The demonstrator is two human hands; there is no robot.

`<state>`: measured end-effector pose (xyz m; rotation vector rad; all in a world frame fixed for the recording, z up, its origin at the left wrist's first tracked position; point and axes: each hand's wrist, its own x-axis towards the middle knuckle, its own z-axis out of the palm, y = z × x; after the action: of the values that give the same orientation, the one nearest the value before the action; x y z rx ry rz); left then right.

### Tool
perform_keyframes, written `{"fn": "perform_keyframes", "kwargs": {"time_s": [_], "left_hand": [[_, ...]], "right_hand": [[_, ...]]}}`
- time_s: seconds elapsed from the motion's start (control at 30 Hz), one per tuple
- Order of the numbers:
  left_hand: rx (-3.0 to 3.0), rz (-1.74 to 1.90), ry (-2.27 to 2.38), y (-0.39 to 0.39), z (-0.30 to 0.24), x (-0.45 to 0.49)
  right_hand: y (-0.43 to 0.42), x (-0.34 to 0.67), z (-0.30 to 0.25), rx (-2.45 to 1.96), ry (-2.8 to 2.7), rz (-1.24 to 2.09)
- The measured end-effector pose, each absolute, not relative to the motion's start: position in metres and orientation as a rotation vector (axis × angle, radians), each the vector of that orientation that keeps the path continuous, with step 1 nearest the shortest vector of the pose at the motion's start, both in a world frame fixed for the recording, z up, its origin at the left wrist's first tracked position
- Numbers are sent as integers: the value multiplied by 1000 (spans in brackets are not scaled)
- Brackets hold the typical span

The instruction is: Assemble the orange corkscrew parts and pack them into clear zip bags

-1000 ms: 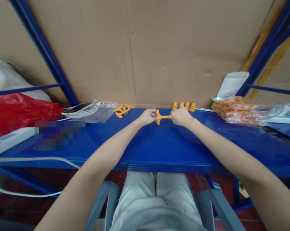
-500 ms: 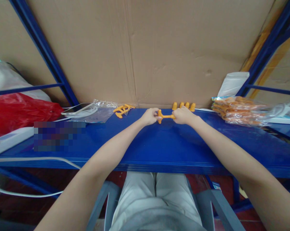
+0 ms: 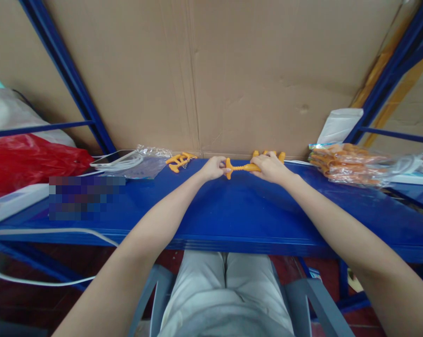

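Note:
Over the blue shelf top [image 3: 218, 210], an orange T-handled piece with a ribbed, screw-like shaft [image 3: 237, 168] lies level between my hands. My left hand [image 3: 213, 168] pinches the crossbar end. My right hand [image 3: 270, 167] is wrapped round the smooth, thicker orange end, whose far part is hidden under the fingers. Just behind my right hand stand several orange cone-shaped pieces [image 3: 281, 156], partly covered by it. Left of my left hand lie several orange T-handled pieces [image 3: 179, 161] with small metal coils or chains beside them.
A clear plastic bag [image 3: 146, 164] and white cable [image 3: 125, 161] lie at left, near a red bag [image 3: 36, 159]. At right is a clear bag of orange items [image 3: 345, 161]. Cardboard [image 3: 232, 84] backs the shelf, with blue posts [image 3: 67, 75] at both sides.
My left hand and the crossbar have shifted slightly left. My right hand's fingers have moved over the other end, and more of the smooth orange end now shows.

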<state>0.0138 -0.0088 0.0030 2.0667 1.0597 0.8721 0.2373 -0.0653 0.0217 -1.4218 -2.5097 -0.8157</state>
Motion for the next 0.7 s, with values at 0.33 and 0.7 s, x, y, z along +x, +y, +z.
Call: {"fn": "perform_keyframes", "kwargs": {"time_s": [0.33, 0.7], "left_hand": [[2012, 897, 1001, -6, -1, 14], [2026, 893, 1091, -10, 2, 13]], "right_hand": [[-63, 239, 18, -1371, -2531, -776], [-65, 236, 12, -1354, -2503, -800]]}}
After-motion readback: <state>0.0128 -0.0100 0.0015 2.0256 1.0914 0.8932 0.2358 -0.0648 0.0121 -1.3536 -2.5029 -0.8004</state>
